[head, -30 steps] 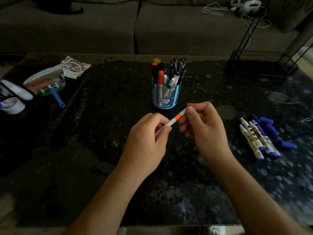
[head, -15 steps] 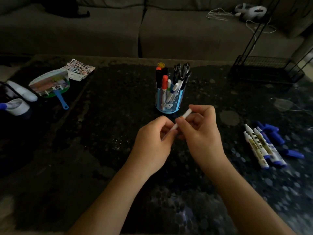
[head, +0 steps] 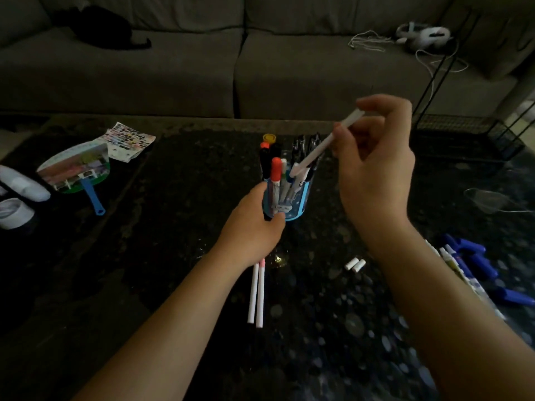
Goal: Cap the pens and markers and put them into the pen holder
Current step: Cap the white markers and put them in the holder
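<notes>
At centre frame, the left hand [head: 254, 224] curls its fingers around the near side of the blue cylindrical pen holder [head: 296, 205], which stands on the dark speckled desk [head: 173, 227]. Up and to the right, the right hand [head: 376, 175] pinches a slim white capped pen [head: 324, 146], tilted with its lower end just above the holder's crowded opening. Two more slim white pens [head: 256, 293] lie side by side on the desk below the left wrist, with two small white caps [head: 355, 264] to their right.

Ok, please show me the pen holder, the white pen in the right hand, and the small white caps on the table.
pen holder [head: 298, 202]: head view, blue front wall.
white pen [head: 318, 151]: head view, middle of barrel.
white caps [head: 351, 263]: head view, left cap's side.
</notes>
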